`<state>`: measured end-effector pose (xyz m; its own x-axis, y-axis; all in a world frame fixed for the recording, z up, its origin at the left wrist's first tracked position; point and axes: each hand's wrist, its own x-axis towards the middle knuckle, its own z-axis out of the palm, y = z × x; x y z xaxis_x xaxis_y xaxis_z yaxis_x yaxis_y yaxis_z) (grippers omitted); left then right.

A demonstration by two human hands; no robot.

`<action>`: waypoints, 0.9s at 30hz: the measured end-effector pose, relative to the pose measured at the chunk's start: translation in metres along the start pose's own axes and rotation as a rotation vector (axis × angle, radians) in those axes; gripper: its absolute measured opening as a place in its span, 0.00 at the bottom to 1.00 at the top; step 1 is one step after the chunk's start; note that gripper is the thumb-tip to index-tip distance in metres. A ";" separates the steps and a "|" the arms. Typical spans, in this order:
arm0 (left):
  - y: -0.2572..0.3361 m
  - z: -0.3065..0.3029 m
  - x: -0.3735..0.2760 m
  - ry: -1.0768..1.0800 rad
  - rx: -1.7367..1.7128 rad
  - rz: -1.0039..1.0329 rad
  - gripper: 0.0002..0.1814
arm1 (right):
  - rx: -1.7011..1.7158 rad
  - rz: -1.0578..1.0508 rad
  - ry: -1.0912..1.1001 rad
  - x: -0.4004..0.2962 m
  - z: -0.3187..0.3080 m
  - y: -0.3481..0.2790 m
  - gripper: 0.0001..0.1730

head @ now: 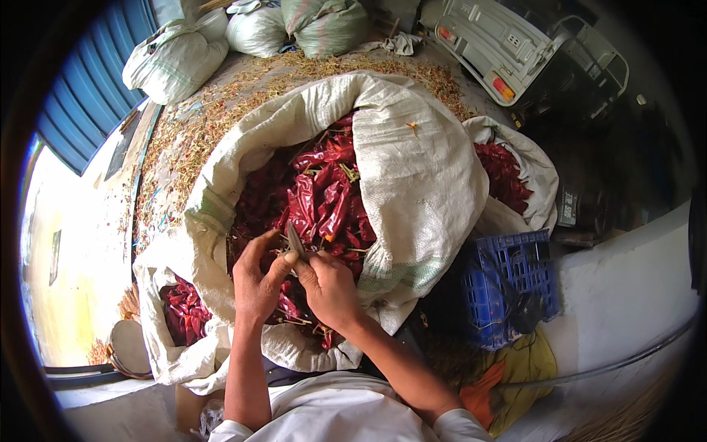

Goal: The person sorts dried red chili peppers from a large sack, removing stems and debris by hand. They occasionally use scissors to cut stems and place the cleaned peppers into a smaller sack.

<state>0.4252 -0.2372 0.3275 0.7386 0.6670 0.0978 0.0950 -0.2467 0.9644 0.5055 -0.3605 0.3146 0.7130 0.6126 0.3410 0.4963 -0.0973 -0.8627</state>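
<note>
A large white woven sack (420,182) stands before me with its rim rolled down, filled with dried red chili peppers (309,199). Over its opening my right hand (330,284) grips a small metal blade (296,241), which points up and away from me. My left hand (259,276) is close beside it, with thumb and forefinger apart and the thumb tip near the blade. Whether a stem or pepper is between the left fingers cannot be told. Pepper stems lie just below the hands.
Smaller sacks of chilies stand at the left (165,353) and right (544,182). A blue plastic crate (511,293) sits at the right. Stem debris (182,149) covers the floor behind. Tied white sacks (174,61) and a vehicle's rear (497,50) are farther back.
</note>
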 end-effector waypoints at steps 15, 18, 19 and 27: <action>0.008 -0.008 -0.002 0.125 -1.084 -0.458 0.08 | 0.240 0.199 -0.206 -0.019 -0.023 -0.031 0.18; 0.007 -0.013 0.013 0.071 -1.073 -0.370 0.09 | 0.596 0.537 -0.454 -0.019 -0.031 -0.033 0.19; 0.010 -0.012 0.018 0.082 -1.064 -0.369 0.09 | 0.547 0.488 -0.473 -0.015 -0.032 -0.037 0.19; 0.009 0.000 0.029 0.017 -0.976 -0.168 0.29 | 1.212 0.561 -0.621 0.004 -0.033 -0.022 0.51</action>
<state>0.4476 -0.2197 0.3386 0.7557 0.6520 -0.0625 -0.3997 0.5346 0.7446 0.5135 -0.3815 0.3476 0.1900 0.9787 -0.0773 -0.6989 0.0796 -0.7107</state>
